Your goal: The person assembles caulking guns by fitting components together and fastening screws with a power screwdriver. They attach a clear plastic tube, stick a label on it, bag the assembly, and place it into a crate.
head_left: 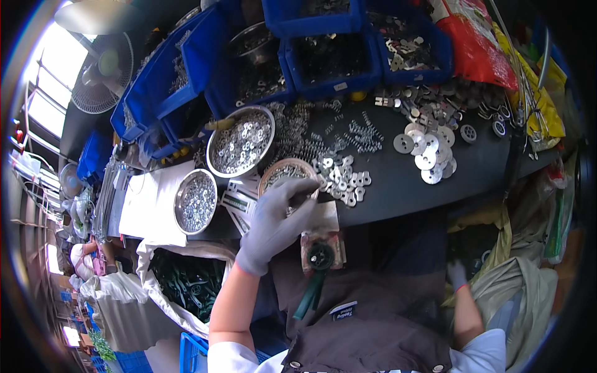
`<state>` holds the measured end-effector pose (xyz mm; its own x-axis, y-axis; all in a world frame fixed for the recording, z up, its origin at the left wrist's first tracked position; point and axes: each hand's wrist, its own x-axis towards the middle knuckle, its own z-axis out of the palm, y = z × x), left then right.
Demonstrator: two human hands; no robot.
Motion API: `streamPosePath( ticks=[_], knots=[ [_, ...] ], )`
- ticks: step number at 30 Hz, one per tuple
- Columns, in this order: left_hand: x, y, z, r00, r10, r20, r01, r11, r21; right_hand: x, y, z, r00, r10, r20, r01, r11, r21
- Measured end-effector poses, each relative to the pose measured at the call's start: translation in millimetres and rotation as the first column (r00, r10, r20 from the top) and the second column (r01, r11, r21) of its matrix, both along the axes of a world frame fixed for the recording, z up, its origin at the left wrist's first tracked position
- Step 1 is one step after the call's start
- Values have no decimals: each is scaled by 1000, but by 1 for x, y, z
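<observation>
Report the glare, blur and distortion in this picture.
Head view: glare whites out the window at upper left; head view: the dark table's front edge bows and the corners go black; head view: the right hand looks soft, the left hand clearer.

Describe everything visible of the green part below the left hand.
The green part is dark, with a round head, bright centre and long handle. Painted metal or plastic, unclear. Its head sits on the worn block; the handle juts past its near edge, slanting left toward the apron. The left hand isn't touching it.
</observation>
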<state>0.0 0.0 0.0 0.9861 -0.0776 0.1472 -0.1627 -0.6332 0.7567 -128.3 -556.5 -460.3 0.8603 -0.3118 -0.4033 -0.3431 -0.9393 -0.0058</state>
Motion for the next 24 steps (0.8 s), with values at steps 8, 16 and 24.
streamPosePath(
  ticks=[8, 16, 24],
  knots=[
    [142, -58, -29, 973, -190, 133, 106, 874, 474, -26, 26, -59, 989, 67, 134, -112, 922, 370],
    [183, -64, -42, 990, -136, -46, 119, 594, 795, -19, 20, -54, 966, 161, 204, -243, 838, 489],
    [136, -24, -5, 969, -44, 242, -88, 856, 509, -5, 10, -51, 977, 176, 124, -214, 863, 457]
  ],
)
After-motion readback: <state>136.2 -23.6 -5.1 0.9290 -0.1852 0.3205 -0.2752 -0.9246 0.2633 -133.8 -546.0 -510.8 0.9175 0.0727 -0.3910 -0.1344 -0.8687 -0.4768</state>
